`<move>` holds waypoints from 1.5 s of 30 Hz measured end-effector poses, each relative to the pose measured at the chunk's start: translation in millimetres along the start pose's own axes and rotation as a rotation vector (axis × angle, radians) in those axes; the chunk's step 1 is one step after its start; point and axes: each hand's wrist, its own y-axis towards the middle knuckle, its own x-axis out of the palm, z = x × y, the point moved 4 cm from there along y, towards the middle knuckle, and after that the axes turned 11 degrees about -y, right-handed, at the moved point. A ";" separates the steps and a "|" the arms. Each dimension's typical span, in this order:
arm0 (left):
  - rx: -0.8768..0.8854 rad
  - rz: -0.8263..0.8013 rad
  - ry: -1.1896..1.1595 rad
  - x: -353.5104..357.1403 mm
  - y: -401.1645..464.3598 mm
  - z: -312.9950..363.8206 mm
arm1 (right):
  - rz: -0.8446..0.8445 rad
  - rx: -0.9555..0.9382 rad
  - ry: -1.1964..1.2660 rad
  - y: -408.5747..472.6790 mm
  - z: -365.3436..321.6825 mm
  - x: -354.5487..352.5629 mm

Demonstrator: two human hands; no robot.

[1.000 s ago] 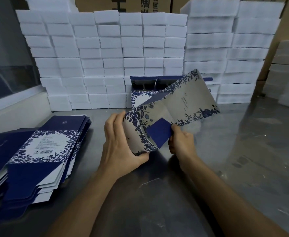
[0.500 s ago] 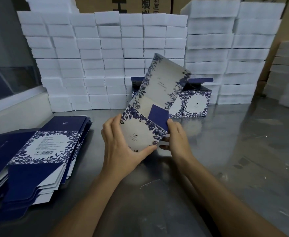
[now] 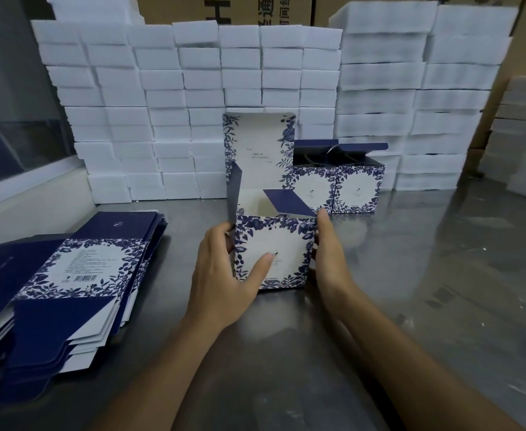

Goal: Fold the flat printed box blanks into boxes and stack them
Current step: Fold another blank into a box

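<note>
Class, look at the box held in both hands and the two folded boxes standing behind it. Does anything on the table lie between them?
Nothing visible does. The box, held by the left hand and right hand, stands in front of the folded boxes; only bare table shows between, though the box's raised lid hides part of that gap.

A grey metal counter (image 3: 426,290) gleams with soft reflections. White foam blocks (image 3: 168,98) rise in a wall along the back, brown cartons (image 3: 233,9) behind them, and a glass pane (image 3: 9,98) runs along the left.
</note>
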 end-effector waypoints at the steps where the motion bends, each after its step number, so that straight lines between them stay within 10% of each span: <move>1: 0.003 -0.003 -0.017 0.1 0.1 0.5 | -0.010 -0.005 0.003 -0.5 -1.3 0.5; 22: -0.169 0.160 -0.346 -12.5 17.2 16.5 | -0.013 -0.053 -0.042 -8.2 -12.6 5.1; 33: -0.534 0.216 -0.659 -13.1 22.8 -1.7 | -0.035 -0.176 -0.115 -9.8 -15.9 3.5; 45: -0.394 0.246 -0.459 -21.1 26.4 8.7 | -0.092 -0.154 -0.241 -10.4 -27.8 4.2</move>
